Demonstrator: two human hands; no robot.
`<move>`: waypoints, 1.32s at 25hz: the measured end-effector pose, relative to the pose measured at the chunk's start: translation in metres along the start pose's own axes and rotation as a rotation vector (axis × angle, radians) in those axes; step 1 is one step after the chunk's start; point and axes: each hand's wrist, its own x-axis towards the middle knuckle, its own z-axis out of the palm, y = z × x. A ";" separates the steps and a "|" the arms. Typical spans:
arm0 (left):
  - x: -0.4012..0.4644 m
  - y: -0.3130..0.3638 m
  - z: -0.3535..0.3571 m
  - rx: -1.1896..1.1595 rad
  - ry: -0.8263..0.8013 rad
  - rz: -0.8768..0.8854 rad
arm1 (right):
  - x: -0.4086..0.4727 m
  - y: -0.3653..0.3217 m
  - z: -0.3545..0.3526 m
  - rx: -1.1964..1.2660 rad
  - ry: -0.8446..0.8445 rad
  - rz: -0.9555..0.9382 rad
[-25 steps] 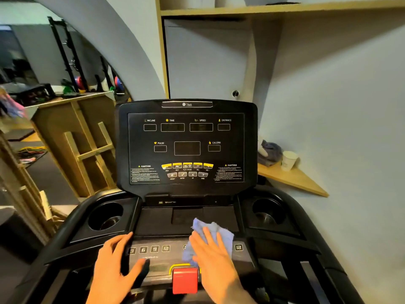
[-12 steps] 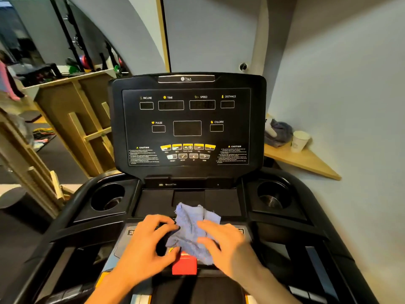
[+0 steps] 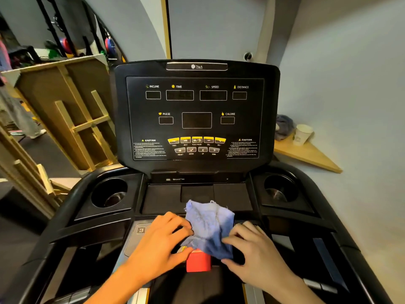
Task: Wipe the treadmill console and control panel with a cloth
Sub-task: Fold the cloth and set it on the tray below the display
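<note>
Head view: the cloth (image 3: 210, 227) is in the lower centre of the frame, bunched up over the low control strip, just above the red key (image 3: 198, 261). The left hand (image 3: 157, 244) pinches its left edge with curled fingers (image 3: 182, 224), and the right hand (image 3: 252, 249) grips its right lower edge, fingers bent around the fabric. Both hands have hold of it, neither lies flat.

The step seems to be a regrip or refold of the cloth. To do it well, I would fold it to a flat pad with a clean face outward, so one palm can press it evenly. The upright console (image 3: 197, 115), in the centre of the frame, looks not yet reached (its dark screen would show streaks easily). Long overlapping strokes from the top down would suit it, with light pressure over the yellow buttons (image 3: 196, 140). Near the red key the wipe should go around it, not pull it.
</note>
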 end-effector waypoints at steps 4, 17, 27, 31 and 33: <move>-0.001 -0.003 0.003 -0.050 0.009 0.045 | 0.002 0.000 -0.003 0.000 -0.019 0.009; 0.094 -0.051 -0.077 -0.383 -0.097 -0.178 | 0.125 0.028 -0.098 0.164 -0.189 0.073; 0.133 -0.097 -0.085 -0.351 -0.146 -0.289 | 0.174 0.041 -0.100 0.180 -0.171 0.069; 0.134 -0.097 -0.080 -0.220 -0.048 -0.212 | 0.172 0.042 -0.093 0.138 -0.088 0.043; 0.126 -0.096 -0.073 -0.105 0.007 -0.079 | 0.163 0.043 -0.082 0.071 -0.057 -0.021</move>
